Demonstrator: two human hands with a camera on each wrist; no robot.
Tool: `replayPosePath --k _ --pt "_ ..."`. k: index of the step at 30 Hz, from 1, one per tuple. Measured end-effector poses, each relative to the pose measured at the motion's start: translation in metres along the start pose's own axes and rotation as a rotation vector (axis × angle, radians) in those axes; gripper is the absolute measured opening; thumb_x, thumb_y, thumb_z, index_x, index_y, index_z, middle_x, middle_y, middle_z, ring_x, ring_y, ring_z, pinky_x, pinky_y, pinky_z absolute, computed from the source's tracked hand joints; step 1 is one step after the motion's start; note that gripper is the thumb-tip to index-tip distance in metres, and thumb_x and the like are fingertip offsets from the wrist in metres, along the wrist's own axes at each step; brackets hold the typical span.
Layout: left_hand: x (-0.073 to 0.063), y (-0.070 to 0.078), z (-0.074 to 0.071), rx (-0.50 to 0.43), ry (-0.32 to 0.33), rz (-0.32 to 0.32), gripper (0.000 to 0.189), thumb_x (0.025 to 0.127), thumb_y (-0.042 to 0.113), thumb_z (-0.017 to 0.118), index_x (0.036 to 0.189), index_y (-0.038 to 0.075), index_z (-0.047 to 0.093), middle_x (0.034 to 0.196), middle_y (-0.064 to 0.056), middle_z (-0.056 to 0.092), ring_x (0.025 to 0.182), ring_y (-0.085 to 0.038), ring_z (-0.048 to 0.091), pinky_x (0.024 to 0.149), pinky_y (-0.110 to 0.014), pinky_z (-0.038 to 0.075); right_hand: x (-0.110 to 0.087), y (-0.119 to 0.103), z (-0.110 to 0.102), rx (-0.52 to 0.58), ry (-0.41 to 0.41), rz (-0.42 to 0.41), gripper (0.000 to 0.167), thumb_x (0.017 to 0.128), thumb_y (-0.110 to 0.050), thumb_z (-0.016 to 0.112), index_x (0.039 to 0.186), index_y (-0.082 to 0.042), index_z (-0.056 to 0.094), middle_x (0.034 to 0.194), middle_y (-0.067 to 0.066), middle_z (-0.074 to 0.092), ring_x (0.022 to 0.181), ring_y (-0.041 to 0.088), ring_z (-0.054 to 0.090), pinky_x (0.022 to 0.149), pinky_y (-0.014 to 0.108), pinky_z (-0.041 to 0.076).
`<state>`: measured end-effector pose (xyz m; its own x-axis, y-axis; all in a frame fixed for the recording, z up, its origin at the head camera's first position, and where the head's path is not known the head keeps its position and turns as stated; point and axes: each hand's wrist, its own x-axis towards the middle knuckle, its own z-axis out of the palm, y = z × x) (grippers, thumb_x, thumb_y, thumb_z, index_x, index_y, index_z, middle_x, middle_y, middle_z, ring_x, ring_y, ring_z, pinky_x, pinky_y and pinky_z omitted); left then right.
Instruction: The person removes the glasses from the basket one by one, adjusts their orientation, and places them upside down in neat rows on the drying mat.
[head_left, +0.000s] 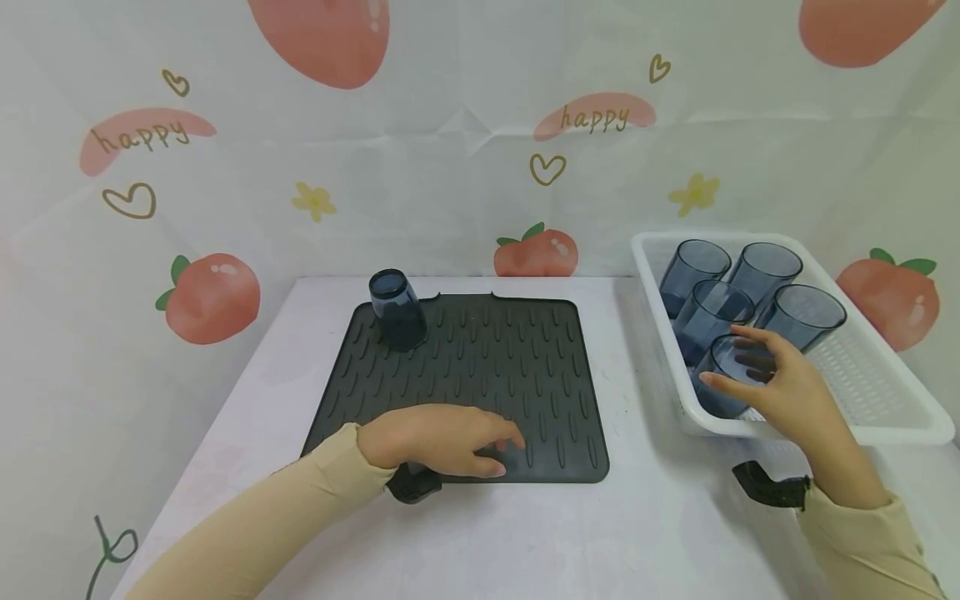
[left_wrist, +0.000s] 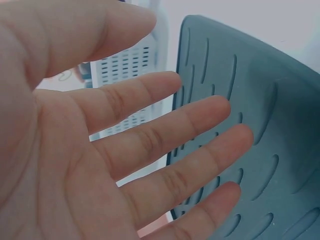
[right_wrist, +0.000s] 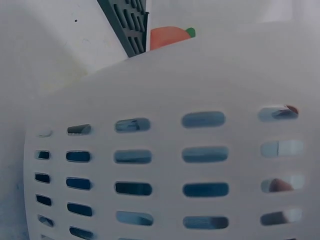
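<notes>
In the head view my right hand (head_left: 798, 387) reaches over the near wall of a white basket. Its thumb lies on the near side of a blue-tinted drinking glass (head_left: 720, 405) and its fingers curve round the far side, gripping it near the rim; some fingers show through the tinted wall. My left hand (head_left: 442, 437) hovers low over the front of a dark ridged drying mat (head_left: 480, 358), holding nothing. In the left wrist view its fingers (left_wrist: 170, 182) are spread loosely. Another blue glass (head_left: 400, 312) stands upside down at the mat's back left corner.
The white slotted basket (head_left: 922, 408) stands at the right of the white table (head_left: 525, 542). More blue glasses (head_left: 693, 271) fill its left part, mouths up, close beside the gripped one. A printed cloth (head_left: 427, 167) hangs behind the table. The basket's wall (right_wrist: 170, 85) blocks most of the right wrist view.
</notes>
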<state>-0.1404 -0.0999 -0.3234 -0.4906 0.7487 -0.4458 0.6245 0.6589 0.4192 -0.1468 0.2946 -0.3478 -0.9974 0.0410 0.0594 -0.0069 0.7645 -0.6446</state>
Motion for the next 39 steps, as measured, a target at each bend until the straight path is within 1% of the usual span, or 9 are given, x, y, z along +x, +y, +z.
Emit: replayPosePath --k 10,11,13,16,19,24,29,34,39 --pt "0.001 0.001 0.0 -0.003 -0.004 0.007 0.038 0.098 0.027 0.058 0.135 0.017 0.053 0.123 0.0 0.062 0.112 -0.011 0.059 0.093 -0.027 0.048 -0.003 0.001 0.001 -0.018 0.045 0.006 0.089 0.078 -0.043 0.08 0.147 -0.007 0.037 0.135 0.028 0.051 0.118 0.047 0.05 0.088 0.063 0.043" --pt "0.001 0.0 0.0 -0.005 -0.005 0.008 0.039 0.098 0.027 0.058 0.135 0.017 0.053 0.123 0.0 0.062 0.112 -0.011 0.059 0.093 -0.027 0.048 -0.003 0.002 0.001 -0.021 0.056 0.003 0.089 0.077 -0.042 0.08 0.147 -0.007 0.038 0.134 0.027 0.052 0.117 0.045 0.052 0.089 0.057 0.046" --pt "0.001 0.0 0.0 -0.006 -0.003 0.011 0.038 0.098 0.027 0.058 0.135 0.017 0.053 0.123 0.001 0.062 0.112 -0.011 0.059 0.093 -0.027 0.048 -0.003 0.003 0.0 -0.02 0.087 -0.007 0.086 0.077 -0.041 0.081 0.145 -0.009 0.041 0.132 0.024 0.054 0.112 0.026 0.058 0.088 0.037 0.05" --pt "0.001 -0.001 0.001 -0.007 0.001 0.016 0.038 0.097 0.027 0.059 0.134 0.017 0.054 0.122 0.002 0.062 0.112 -0.01 0.059 0.093 -0.026 0.048 -0.004 0.004 -0.001 0.002 0.141 -0.022 0.082 0.076 -0.039 0.082 0.143 -0.011 0.044 0.126 0.015 0.058 0.097 -0.007 0.053 0.075 0.01 0.041" --pt "0.002 -0.001 0.001 -0.006 0.005 0.02 0.038 0.097 0.026 0.059 0.134 0.017 0.054 0.122 0.002 0.062 0.112 -0.009 0.059 0.093 -0.026 0.048 -0.005 0.004 -0.003 0.034 0.186 -0.02 0.081 0.076 -0.037 0.083 0.143 -0.013 0.045 0.117 -0.002 0.057 0.086 -0.022 0.041 0.069 0.002 0.034" --pt "0.001 0.0 0.0 -0.008 0.001 0.015 0.038 0.097 0.027 0.059 0.134 0.017 0.054 0.122 0.002 0.062 0.112 -0.01 0.059 0.092 -0.026 0.048 -0.008 0.0 -0.004 0.078 0.262 -0.001 0.081 0.077 -0.034 0.083 0.145 -0.018 0.044 0.112 -0.019 0.049 0.086 -0.022 0.041 0.069 0.0 0.035" --pt "0.001 0.001 -0.001 -0.014 -0.005 0.009 0.038 0.097 0.027 0.059 0.134 0.017 0.054 0.123 0.002 0.062 0.113 -0.01 0.058 0.093 -0.027 0.048 -0.012 -0.008 -0.004 0.214 0.364 -0.026 0.074 0.076 -0.018 0.084 0.142 -0.02 0.048 0.11 -0.026 0.052 0.092 -0.017 0.05 0.076 -0.002 0.039" --pt "0.002 0.0 -0.001 -0.005 -0.001 0.019 0.038 0.098 0.026 0.058 0.135 0.016 0.053 0.123 0.001 0.062 0.112 -0.011 0.059 0.093 -0.026 0.048 -0.014 -0.02 -0.007 0.355 0.488 -0.033 0.07 0.074 -0.001 0.082 0.136 -0.016 0.054 0.114 -0.019 0.057 0.095 -0.008 0.058 0.081 0.001 0.043" --pt "0.003 0.0 -0.001 -0.005 -0.001 0.024 0.038 0.098 0.026 0.058 0.135 0.016 0.053 0.123 0.0 0.062 0.112 -0.011 0.059 0.092 -0.026 0.048 -0.015 -0.028 -0.009 0.425 0.612 -0.076 0.069 0.073 0.007 0.079 0.134 -0.014 0.057 0.115 -0.011 0.059 0.095 -0.002 0.062 0.081 0.003 0.046"
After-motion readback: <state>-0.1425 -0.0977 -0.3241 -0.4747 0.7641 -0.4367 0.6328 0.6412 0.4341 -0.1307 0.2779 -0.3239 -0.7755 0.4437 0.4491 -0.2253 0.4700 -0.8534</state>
